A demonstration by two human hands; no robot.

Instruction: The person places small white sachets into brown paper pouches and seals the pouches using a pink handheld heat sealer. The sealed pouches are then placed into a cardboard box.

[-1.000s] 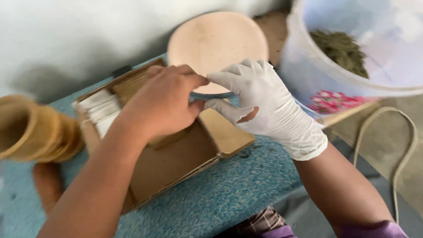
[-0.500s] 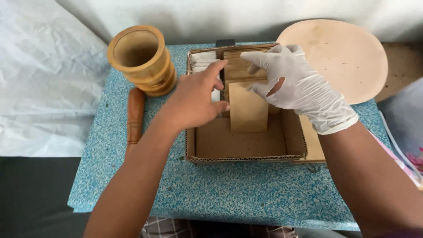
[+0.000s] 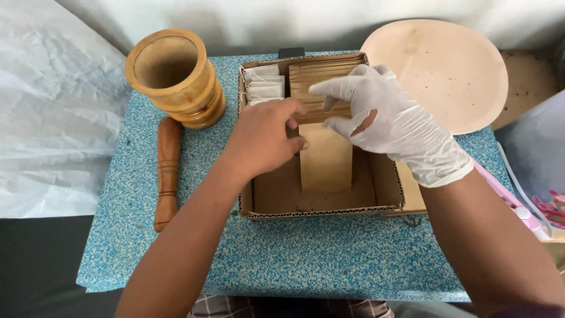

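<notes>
Box: mid-tabletop, near its back edge | your left hand: bare fingers curled at the brown packets | right hand: gloved, pinching packet tops | mortar, pestle left; front strip free.

This looks like a small home workshop where herbal goods are packed by hand, not a factory or a shop. The work surface is a little table covered in a blue speckled sheet, pushed against a plain white wall. A wooden mortar stands on it with a wooden pestle lying just beside it, tools for grinding by hand. A shallow cardboard box holds rows of brown paper packets and small white sachets. A round pale plate lies at the far right. Crumpled white plastic sheeting covers whatever stands to the left.
</notes>
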